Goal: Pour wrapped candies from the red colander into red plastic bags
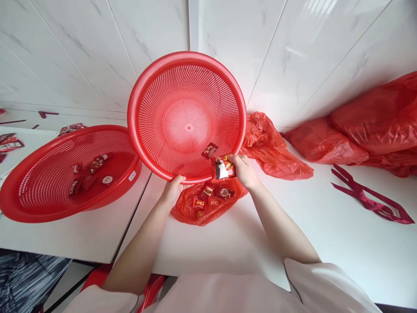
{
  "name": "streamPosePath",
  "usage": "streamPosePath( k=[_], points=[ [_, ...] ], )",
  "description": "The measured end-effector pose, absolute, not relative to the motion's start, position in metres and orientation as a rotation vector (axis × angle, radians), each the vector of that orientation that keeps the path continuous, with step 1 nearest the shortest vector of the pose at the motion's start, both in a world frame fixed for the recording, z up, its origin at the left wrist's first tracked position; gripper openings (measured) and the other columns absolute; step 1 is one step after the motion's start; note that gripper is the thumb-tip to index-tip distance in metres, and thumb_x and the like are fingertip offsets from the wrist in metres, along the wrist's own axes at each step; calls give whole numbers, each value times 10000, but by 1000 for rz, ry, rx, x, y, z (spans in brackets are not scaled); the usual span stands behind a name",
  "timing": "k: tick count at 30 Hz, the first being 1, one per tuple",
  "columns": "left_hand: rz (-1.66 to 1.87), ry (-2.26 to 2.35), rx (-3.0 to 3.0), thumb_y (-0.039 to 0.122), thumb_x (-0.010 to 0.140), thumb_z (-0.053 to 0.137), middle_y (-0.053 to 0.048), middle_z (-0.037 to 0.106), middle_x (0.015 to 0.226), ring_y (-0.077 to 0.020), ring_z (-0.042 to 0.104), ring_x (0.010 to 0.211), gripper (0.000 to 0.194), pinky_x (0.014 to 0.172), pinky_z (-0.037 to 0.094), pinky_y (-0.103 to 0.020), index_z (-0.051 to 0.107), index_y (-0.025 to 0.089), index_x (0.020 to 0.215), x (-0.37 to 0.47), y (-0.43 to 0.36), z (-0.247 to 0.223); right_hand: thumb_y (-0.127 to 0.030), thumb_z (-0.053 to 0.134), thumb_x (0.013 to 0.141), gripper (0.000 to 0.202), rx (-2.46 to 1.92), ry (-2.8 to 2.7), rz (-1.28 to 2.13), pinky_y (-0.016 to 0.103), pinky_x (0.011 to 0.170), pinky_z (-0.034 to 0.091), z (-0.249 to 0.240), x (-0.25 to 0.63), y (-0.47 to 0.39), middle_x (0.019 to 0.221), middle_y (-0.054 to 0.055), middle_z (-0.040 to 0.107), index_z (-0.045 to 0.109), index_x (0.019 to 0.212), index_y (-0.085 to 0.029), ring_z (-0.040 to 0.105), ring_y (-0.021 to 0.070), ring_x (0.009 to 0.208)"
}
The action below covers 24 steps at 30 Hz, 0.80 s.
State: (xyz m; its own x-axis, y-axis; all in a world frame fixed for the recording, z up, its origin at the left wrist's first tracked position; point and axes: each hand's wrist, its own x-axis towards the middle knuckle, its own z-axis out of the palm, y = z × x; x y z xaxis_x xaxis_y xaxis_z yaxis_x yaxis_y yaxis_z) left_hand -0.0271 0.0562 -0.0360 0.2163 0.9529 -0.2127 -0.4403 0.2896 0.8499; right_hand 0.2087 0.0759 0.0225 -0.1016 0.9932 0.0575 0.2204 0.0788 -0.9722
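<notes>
Red mesh basket tipped toward the wearer, packet in the right hand

Pale sleeves (325,282) sit nearest, with a red stool (153,292) partly visible below the edge of the white surface (276,230). At lower left, dark streaked cloth (29,274) shows. On the surface, an open red plastic bag (202,219) holds several small packets (198,202), just below the basket's near rim. The left hand (172,189) has its grip closed on that rim, thumb over the top, fingers hidden. The right hand (244,171) pinches 1 shiny red-and-white packet (224,168) in a narrow grip, over the near rim of the tilted basket (187,57). Inside, 1 dark red packet (210,150) lies close by. To the left, a 2nd red basket (42,213) holds a few packets (97,164). To the right lies a wine-red ribbon (368,202); beyond it, bulging red bags (374,121) rest near the wall. Crumpled red plastic (269,150) sits behind the right hand. Marbled white panels (247,34) stand farthest back.
</notes>
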Motion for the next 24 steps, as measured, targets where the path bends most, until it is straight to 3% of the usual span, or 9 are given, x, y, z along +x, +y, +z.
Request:
streamPosePath(
  k=[5, 8, 11, 14, 16, 18, 20, 21, 24],
  points=[
    [1060, 856, 702, 267, 762, 540, -127, 724, 1008, -317, 650, 1051, 304, 985, 468, -509, 690, 113, 976, -27, 56, -35, -504, 531, 860, 339, -1057, -1795, 1381, 292, 654, 507, 30, 215, 72, 740, 3, 646, 665, 854, -193, 593, 168, 686],
    [1031, 855, 667, 281, 758, 527, -129, 728, 992, -322, 653, 1038, 295, 967, 478, -507, 696, 114, 931, -27, 58, -38, -460, 664, 778, 328, -987, -2116, 1419, 283, 663, 514, 31, 218, 70, 836, -9, 689, 687, 1003, -222, 626, 166, 721],
    [1079, 875, 680, 262, 737, 552, -119, 730, 964, -312, 657, 1024, 220, 952, 487, -491, 684, 125, 846, -26, 59, -40, -416, 685, 779, 308, -1137, -2273, 1110, 283, 688, 503, 26, 218, 72, 846, 1, 708, 685, 1025, -230, 645, 171, 738],
    [1117, 895, 718, 236, 720, 583, -107, 728, 925, -298, 656, 1019, 135, 950, 484, -464, 656, 133, 768, -23, 57, -38, -362, 517, 916, 236, -1378, -2179, 589, 307, 710, 495, 18, 216, 78, 875, 54, 708, 661, 1018, -205, 649, 187, 763],
    [1087, 872, 751, 230, 727, 582, -100, 724, 918, -295, 651, 1026, 152, 952, 477, -456, 662, 134, 814, -19, 53, -36, -305, 436, 956, 262, -1425, -2155, 267, 358, 821, 488, 11, 214, 82, 1025, 103, 698, 630, 1092, -191, 644, 223, 922],
    [1026, 843, 778, 235, 737, 578, -90, 721, 914, -298, 646, 1026, 207, 940, 476, -451, 668, 136, 896, -16, 49, -35, -250, 442, 951, 312, -1424, -2206, 40, 470, 1015, 385, 3, 212, 86, 1247, 135, 623, 565, 1229, -181, 558, 266, 1164],
    [989, 876, 795, 249, 741, 586, -75, 718, 885, -303, 648, 1004, 215, 901, 489, -441, 667, 149, 913, -14, 45, -36, -194, 455, 936, 358, -1462, -2287, -26, 559, 1102, 246, -5, 211, 88, 1353, 140, 555, 531, 1285, -169, 462, 289, 1287],
    [980, 912, 807, 259, 742, 594, -68, 717, 872, -304, 649, 992, 194, 877, 496, -432, 664, 158, 892, -12, 43, -37, -172, 450, 933, 346, -1496, -2327, 10, 559, 1099, 251, -8, 211, 89, 1338, 139, 568, 551, 1263, -165, 467, 289, 1283],
    [984, 991, 847, 272, 739, 610, -56, 717, 882, -303, 642, 991, 142, 838, 507, -407, 655, 177, 834, -10, 40, -39, -206, 474, 931, 277, -1448, -2472, 312, 422, 981, 428, -9, 213, 88, 1170, 113, 665, 627, 1161, -182, 573, 252, 1139]
  ],
)
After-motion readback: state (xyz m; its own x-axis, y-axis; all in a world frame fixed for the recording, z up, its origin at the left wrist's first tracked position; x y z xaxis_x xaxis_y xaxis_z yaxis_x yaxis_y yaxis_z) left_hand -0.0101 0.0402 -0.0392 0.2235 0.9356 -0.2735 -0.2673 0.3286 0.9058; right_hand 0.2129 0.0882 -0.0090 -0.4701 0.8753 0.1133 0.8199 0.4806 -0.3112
